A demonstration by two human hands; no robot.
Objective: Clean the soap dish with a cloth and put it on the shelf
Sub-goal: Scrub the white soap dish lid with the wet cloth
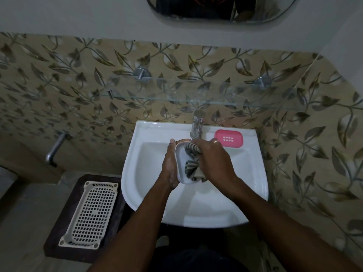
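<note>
Over the white sink (pixel 149 193), my left hand (pixel 170 165) holds a white soap dish (pixel 181 163) from its left side, tilted with its hollow facing right. My right hand (pixel 213 160) presses a striped cloth (pixel 191 161) into the hollow of the dish. A pink slotted soap dish part (pixel 228 138) lies on the sink's back right rim. The glass shelf (pixel 176 93) runs along the tiled wall above the tap, with nothing on it.
A chrome tap (pixel 197 124) stands at the back of the sink just beyond my hands. A cream perforated basket (pixel 90 214) rests on a dark stand at the lower left. A wall tap (pixel 55 148) sticks out at left. A mirror (pixel 222 8) hangs above.
</note>
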